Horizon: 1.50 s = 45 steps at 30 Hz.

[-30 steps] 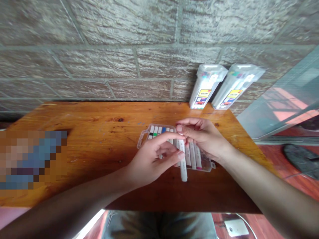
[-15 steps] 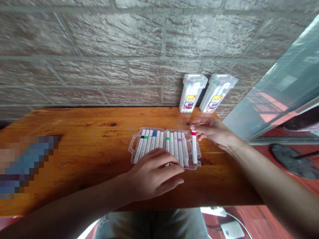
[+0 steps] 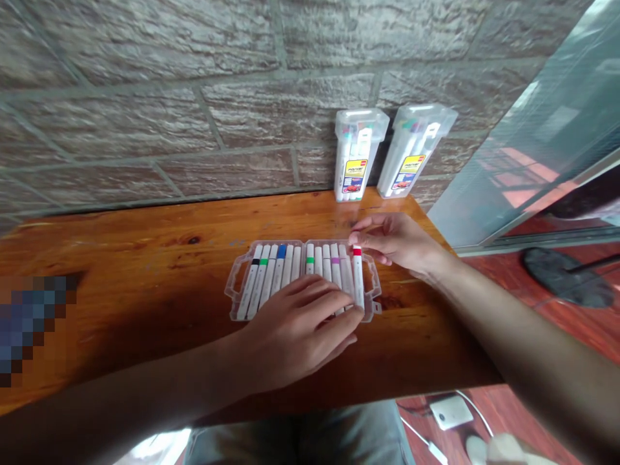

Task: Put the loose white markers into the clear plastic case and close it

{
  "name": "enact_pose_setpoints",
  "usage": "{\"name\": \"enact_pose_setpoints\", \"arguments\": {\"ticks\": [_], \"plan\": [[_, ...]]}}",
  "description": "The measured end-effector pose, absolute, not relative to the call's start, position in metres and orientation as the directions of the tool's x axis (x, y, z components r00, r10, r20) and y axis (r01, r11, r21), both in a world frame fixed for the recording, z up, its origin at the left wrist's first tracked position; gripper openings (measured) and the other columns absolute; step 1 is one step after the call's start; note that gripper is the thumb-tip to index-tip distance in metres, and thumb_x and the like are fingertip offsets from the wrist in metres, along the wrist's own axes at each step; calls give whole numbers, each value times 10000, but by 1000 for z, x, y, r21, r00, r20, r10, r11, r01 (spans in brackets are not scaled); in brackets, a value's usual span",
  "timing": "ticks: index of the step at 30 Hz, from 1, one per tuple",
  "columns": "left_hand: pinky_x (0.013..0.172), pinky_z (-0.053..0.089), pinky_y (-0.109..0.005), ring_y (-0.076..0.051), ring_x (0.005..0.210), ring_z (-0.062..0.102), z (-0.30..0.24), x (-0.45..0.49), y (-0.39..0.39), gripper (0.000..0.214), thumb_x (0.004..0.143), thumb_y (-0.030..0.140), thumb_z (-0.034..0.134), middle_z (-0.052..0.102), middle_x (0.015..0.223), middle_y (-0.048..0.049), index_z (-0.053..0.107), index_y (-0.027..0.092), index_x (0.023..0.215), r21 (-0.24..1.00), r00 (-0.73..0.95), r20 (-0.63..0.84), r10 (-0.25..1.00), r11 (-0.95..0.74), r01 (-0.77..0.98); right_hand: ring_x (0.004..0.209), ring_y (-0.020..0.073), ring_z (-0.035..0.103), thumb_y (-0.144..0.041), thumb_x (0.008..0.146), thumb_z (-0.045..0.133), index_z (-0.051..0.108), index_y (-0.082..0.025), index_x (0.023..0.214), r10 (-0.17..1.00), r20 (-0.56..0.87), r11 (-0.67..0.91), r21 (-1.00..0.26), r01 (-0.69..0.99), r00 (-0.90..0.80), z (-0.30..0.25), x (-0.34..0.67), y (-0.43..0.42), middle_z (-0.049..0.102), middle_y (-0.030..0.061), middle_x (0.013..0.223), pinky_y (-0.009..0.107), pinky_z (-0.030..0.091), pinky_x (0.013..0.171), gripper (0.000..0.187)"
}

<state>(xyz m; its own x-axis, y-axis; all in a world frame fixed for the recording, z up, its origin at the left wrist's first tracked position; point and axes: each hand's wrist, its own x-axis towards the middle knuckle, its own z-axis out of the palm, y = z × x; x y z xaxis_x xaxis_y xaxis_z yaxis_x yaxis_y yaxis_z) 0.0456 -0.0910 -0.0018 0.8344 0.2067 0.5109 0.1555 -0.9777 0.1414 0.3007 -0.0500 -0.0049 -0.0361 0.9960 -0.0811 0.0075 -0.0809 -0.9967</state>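
An open clear plastic case (image 3: 372,307) lies on the wooden table, with several white markers side by side in its two halves. Black, green, blue and purple bands show on some of them. My right hand (image 3: 400,245) pinches the top end of a red-banded marker (image 3: 358,274) at the right end of the row. That marker lines up beside the others, inside the case's right edge. My left hand (image 3: 300,329) rests over the lower ends of the markers with fingers stretched out, its fingertips at the red-banded marker's lower end. It hides part of the row.
Two clear marker boxes (image 3: 361,155) with yellow labels stand upright against the brick wall (image 3: 252,116), behind the case. A blurred-out patch (image 3: 29,323) covers something at the table's left. Below the front edge, a white device (image 3: 450,412) and cables lie on the floor.
The red-banded marker has moved left, into line with the row, with my right hand still on its top. My left fingertips now reach its lower end. The camera view has shifted.
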Motion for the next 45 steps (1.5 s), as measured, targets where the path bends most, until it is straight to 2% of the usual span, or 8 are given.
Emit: {"name": "enact_pose_setpoints", "arguments": {"ticks": [5, 8, 13, 21, 26, 30, 37, 45], "plan": [[966, 537, -392, -232, 984, 715, -7, 45, -82, 404, 978, 308, 715, 785, 1057, -78, 659, 198, 1362, 248, 739, 594, 318, -946, 207, 484, 116, 672, -293, 636, 1030, 801, -165, 817, 974, -221, -212, -968, -137, 51, -3, 308, -49, 754, 33, 658, 200, 596, 433, 320], [889, 545, -352, -212, 899, 732, -4, 49, -77, 393, 976, 358, 735, 796, 948, -52, 693, 190, 1329, 308, 695, 613, 375, -924, 227, 567, 140, 733, -249, 695, 999, 824, -195, 784, 964, -266, -265, -950, -163, -13, -7, 309, -48, 794, 56, 726, 234, 673, 549, 205], [817, 564, -305, -167, 828, 750, 9, 59, -72, 157, 996, 231, 705, 826, 909, -22, 777, 221, 1135, 329, 656, 676, 335, -934, 139, 594, 129, 746, -219, 759, 947, 831, -202, 766, 942, -322, -334, -923, -190, -92, -2, 296, -56, 796, 50, 731, 188, 660, 568, 117], [883, 624, -280, -159, 952, 793, 24, 58, -77, 172, 983, 207, 733, 845, 1044, -60, 787, 189, 1146, 338, 610, 715, 340, -933, 124, 502, 107, 654, -252, 750, 923, 790, -201, 679, 891, -426, -449, -878, -165, -161, 11, 275, -72, 746, 35, 639, 175, 493, 388, 160], [908, 632, -272, -154, 1008, 793, 27, 57, -77, 173, 994, 202, 720, 845, 1074, -50, 787, 211, 1153, 364, 608, 705, 366, -922, 133, 482, 106, 627, -220, 663, 971, 762, -209, 633, 902, -404, -427, -886, -179, -155, 10, 274, -73, 694, 2, 589, 190, 484, 383, 211], [906, 633, -265, -161, 1037, 790, 27, 56, -78, 179, 985, 197, 730, 843, 1080, -61, 790, 196, 1154, 367, 613, 700, 367, -921, 133, 491, 121, 650, -237, 686, 961, 770, -204, 674, 903, -402, -425, -890, -168, -152, 10, 274, -73, 734, 26, 643, 205, 490, 383, 194], [917, 629, -255, -162, 1027, 790, 28, 56, -76, 187, 986, 178, 719, 840, 1048, -59, 789, 189, 1160, 356, 620, 701, 351, -927, 122, 441, 104, 596, -249, 662, 977, 743, -201, 642, 903, -396, -423, -888, -179, -166, 9, 275, -72, 648, -15, 541, 187, 450, 346, 240], [841, 616, -236, -128, 902, 783, 22, 58, -78, 171, 994, 235, 724, 836, 1014, -34, 794, 205, 1147, 336, 626, 701, 343, -932, 135, 457, 90, 615, -252, 655, 983, 770, -176, 692, 885, -425, -460, -862, -214, -190, 12, 276, -73, 706, 5, 585, 157, 473, 360, 229]]}}
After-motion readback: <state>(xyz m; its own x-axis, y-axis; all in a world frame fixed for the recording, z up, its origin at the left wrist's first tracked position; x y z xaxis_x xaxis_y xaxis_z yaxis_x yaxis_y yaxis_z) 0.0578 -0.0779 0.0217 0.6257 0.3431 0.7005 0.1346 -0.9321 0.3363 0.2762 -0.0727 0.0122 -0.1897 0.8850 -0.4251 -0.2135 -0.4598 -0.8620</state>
